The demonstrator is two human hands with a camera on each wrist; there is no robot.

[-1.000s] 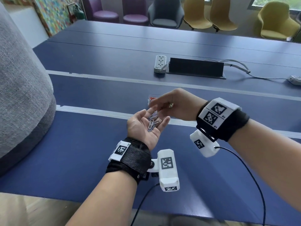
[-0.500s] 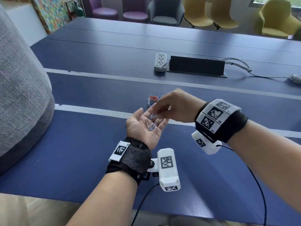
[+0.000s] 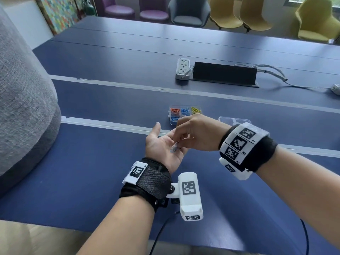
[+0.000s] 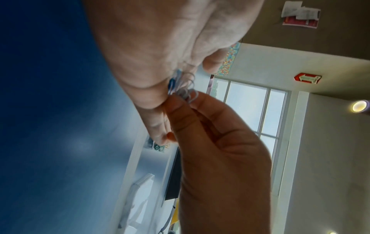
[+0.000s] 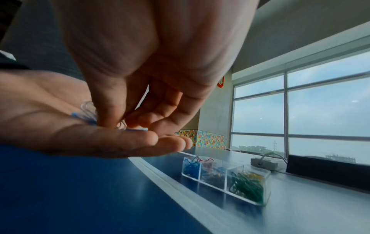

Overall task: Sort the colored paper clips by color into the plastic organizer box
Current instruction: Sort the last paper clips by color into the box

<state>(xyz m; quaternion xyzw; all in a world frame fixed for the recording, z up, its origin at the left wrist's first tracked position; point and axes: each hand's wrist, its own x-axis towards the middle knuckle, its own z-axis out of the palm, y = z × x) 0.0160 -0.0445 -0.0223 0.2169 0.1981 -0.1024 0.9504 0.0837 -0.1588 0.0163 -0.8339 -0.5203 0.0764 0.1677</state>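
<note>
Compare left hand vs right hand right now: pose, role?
The left hand lies palm up, fingers straight, as a tray for a few paper clips; the right hand comes from above, fingers curled, pinching at those clips.
The left hand shows its palm to the head camera; the right hand shows its back.
Both hover over the blue table, short of the organizer box, wearing wrist cameras.

the blue table (image 3: 95,162) bears the clear organizer box (image 3: 184,115), its lid (image 3: 233,120), a power strip (image 3: 182,68) and a black panel (image 3: 224,73).
</note>
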